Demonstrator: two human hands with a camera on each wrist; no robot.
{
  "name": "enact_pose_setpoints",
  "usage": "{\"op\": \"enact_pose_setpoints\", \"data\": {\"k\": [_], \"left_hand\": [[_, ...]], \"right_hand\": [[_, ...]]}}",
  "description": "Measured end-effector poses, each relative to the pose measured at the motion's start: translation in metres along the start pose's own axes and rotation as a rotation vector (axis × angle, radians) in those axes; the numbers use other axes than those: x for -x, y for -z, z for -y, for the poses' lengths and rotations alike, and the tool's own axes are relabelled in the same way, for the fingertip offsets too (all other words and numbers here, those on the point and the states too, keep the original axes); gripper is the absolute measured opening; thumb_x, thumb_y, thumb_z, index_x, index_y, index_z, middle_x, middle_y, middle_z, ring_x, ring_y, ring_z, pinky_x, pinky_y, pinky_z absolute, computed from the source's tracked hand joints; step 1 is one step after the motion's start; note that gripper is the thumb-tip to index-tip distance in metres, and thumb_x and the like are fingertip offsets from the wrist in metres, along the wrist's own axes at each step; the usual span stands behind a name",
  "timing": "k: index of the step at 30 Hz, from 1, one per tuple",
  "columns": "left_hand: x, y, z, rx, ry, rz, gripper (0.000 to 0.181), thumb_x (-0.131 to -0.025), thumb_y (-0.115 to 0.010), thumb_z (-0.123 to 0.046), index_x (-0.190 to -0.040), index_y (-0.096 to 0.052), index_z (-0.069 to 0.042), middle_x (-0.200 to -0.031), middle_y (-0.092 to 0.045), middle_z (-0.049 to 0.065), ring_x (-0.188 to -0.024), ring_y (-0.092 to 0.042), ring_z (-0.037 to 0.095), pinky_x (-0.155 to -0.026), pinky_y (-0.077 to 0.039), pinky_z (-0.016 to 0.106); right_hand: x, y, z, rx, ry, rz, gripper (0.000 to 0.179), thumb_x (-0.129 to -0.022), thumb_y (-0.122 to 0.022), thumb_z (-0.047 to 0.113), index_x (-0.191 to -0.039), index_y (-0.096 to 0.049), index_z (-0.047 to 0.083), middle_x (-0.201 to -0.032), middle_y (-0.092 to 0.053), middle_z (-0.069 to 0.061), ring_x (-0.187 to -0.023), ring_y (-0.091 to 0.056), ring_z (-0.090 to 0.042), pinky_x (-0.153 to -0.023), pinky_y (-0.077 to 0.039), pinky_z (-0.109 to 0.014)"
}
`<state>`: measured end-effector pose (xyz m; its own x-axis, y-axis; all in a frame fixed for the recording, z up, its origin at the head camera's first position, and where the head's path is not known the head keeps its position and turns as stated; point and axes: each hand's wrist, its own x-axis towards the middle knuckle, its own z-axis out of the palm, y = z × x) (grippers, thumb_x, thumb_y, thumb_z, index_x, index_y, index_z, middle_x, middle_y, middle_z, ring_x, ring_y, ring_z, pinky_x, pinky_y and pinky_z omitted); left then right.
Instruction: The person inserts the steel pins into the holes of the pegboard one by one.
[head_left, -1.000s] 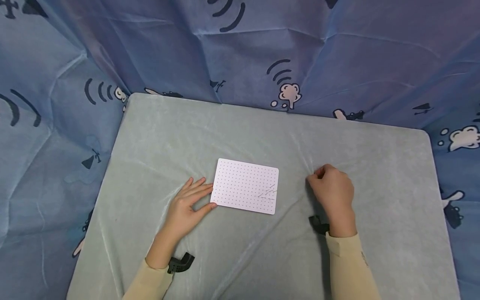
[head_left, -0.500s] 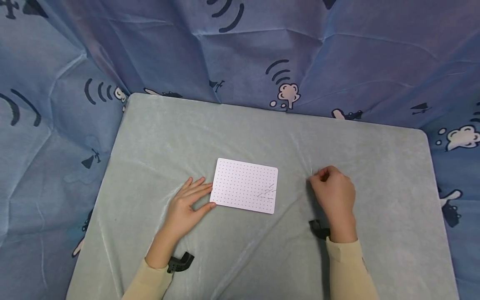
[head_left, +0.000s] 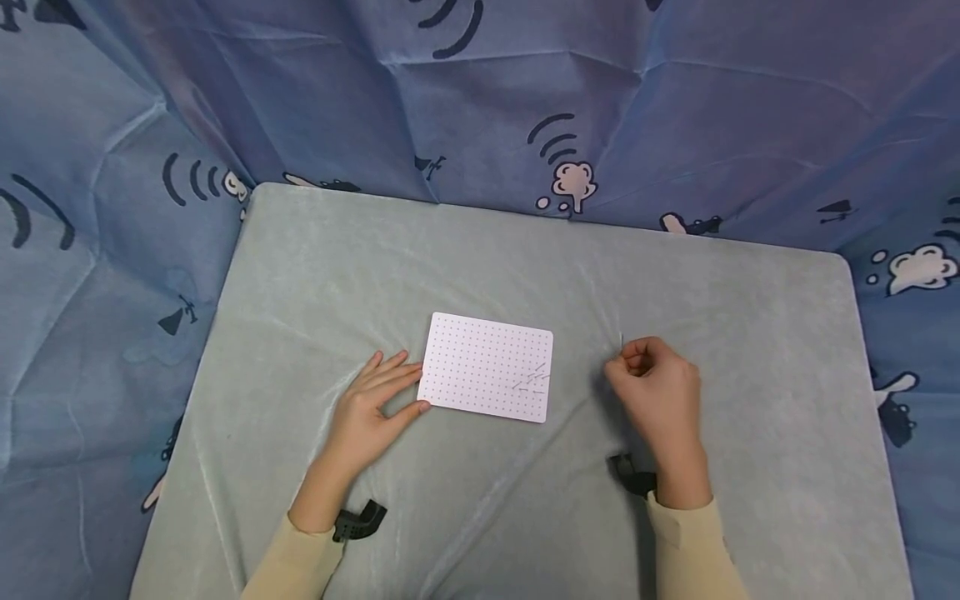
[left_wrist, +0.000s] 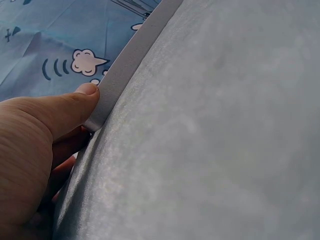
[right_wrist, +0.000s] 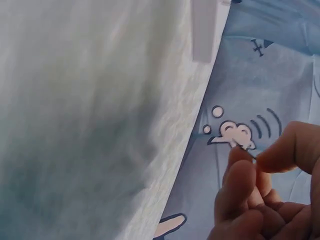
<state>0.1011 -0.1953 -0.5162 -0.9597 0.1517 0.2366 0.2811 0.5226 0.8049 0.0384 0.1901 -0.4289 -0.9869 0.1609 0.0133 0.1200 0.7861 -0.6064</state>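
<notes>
A white board (head_left: 480, 358) with rows of small dark holes lies on the cloth-covered table. Several thin metal pins (head_left: 534, 379) stand at its lower right, and the left wrist view catches pins (left_wrist: 131, 6) beyond the board's edge. My left hand (head_left: 367, 421) touches the board's left side with fingers extended, its thumb at the near corner. In the left wrist view the thumb presses the board's side (left_wrist: 112, 87). To the right of the board, my right hand (head_left: 660, 396) pinches a thin metal pin (right_wrist: 246, 149) between thumb and forefinger, slightly above the cloth.
Pale grey-green cloth (head_left: 337, 267) with creases covers the table. A blue patterned curtain (head_left: 495, 125) hangs behind and at both sides. Each wrist wears a black camera mount, one (head_left: 360, 522) at the left and another (head_left: 632, 477) at the right.
My right hand has lifted off the cloth and drawn slightly nearer, with the pin now showing at its fingertips. The left hand and the board have stayed in place.
</notes>
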Motion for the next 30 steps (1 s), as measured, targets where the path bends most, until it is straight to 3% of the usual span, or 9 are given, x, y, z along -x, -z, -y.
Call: {"op": "enact_pose_setpoints", "data": {"k": [4,13,22,30], "left_hand": [[-0.001,0.000,0.000,0.008,0.003,-0.002,0.053,-0.083,-0.098,-0.018,-0.131,-0.079,-0.003,-0.137,-0.075,0.006,-0.143,-0.061,0.032,-0.134,-0.028,0.046],[-0.001,0.000,-0.001,0.008,-0.004,-0.005,0.053,-0.083,-0.098,-0.018,-0.130,-0.079,-0.003,-0.137,-0.075,0.006,-0.143,-0.061,0.032,-0.134,-0.029,0.046],[0.000,0.000,0.000,0.009,0.019,0.018,0.052,-0.085,-0.097,-0.020,-0.131,-0.079,-0.004,-0.138,-0.075,0.004,-0.145,-0.060,0.030,-0.135,-0.027,0.044],[0.001,0.000,0.001,0.008,0.010,0.010,0.052,-0.085,-0.097,-0.018,-0.131,-0.079,-0.004,-0.138,-0.075,0.005,-0.144,-0.060,0.031,-0.135,-0.027,0.044]], "right_hand": [[0.006,-0.004,0.006,-0.065,0.063,0.007,0.010,-0.084,-0.069,0.002,-0.089,-0.071,0.010,-0.074,-0.069,-0.003,-0.061,-0.061,-0.017,-0.052,-0.046,-0.016],[0.019,-0.016,0.012,-0.270,0.289,0.104,0.025,-0.084,-0.076,-0.010,-0.088,-0.072,0.014,-0.076,-0.074,0.004,-0.060,-0.063,-0.011,-0.053,-0.049,-0.016],[0.029,-0.029,0.013,-0.262,0.391,0.166,0.028,-0.085,-0.079,-0.011,-0.091,-0.072,0.016,-0.077,-0.071,0.008,-0.060,-0.060,-0.009,-0.053,-0.048,-0.017],[0.032,-0.038,0.013,-0.206,0.433,0.148,0.030,-0.083,-0.079,-0.011,-0.091,-0.071,0.017,-0.076,-0.071,0.009,-0.061,-0.061,-0.007,-0.057,-0.050,-0.015]]}}
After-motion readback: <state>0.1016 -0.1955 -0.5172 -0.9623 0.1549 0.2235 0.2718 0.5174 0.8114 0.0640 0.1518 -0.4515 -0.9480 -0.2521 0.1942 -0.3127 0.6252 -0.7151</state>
